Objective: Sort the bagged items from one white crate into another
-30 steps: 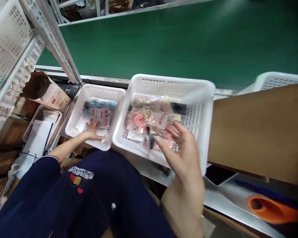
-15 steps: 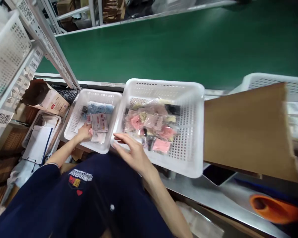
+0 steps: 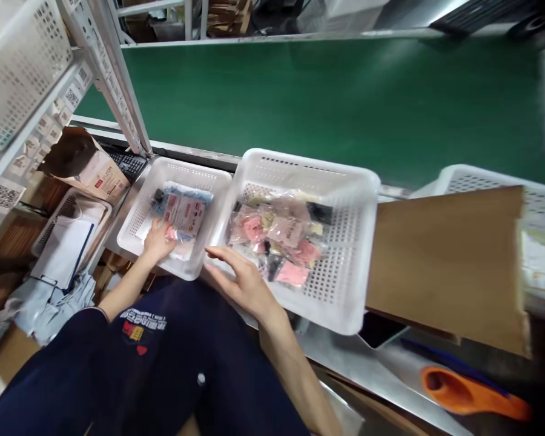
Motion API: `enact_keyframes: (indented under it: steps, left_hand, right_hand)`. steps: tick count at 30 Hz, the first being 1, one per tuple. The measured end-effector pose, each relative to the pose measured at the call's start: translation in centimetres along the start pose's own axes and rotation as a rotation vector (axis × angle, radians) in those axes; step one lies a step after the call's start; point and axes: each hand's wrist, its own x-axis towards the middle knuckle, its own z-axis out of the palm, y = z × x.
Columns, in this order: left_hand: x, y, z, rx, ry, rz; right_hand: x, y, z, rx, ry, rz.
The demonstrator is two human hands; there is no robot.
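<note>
Inside the smaller white basket, my left hand has its fingers closed on a small pink packet, partly hidden by the hand. Right beside it lies a clear printed packet with red lettering, over light-blue bagged items. A small black piece sits at their left. My right hand is held at the near left corner of the larger white basket, thumb and fingers apart, with nothing in it. That basket contains several clear bags of pink, cream and black items.
A green conveyor belt runs behind the baskets. Brown cardboard stands to the right, above an orange-handled tool. Leftward are an open carton, a keyboard, a clipboard and a metal rack post.
The view has shifted a little. My left hand has moved slightly farther into the small basket, and the printed packet has turned and shifted. My right hand stays at the larger basket's corner.
</note>
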Motion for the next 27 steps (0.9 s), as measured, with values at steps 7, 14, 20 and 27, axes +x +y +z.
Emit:
enact_keyframes:
  steps: [7, 14, 20, 27]
  left_hand:
    - [0.5, 2.6, -2.1, -0.826, -0.069, -0.093]
    - [-3.7, 7.0, -0.7, -1.17, -0.459, -0.017]
    - [-2.4, 6.5, -0.2, -1.212, -0.508, -0.117]
    - [-2.4, 7.7, 2.5, -1.449, -0.497, -0.421]
  right_hand:
    - [0.9, 0.9, 2.7, -0.01, 0.016, 0.005]
    - [3.7, 0.8, 3.4, 0.0, 0.107, -0.065]
    - [0.7, -0.2, -0.4, -0.113, 0.179, -0.108]
    - [1.1, -0.1, 2.2, -0.303, 0.175, -0.194]
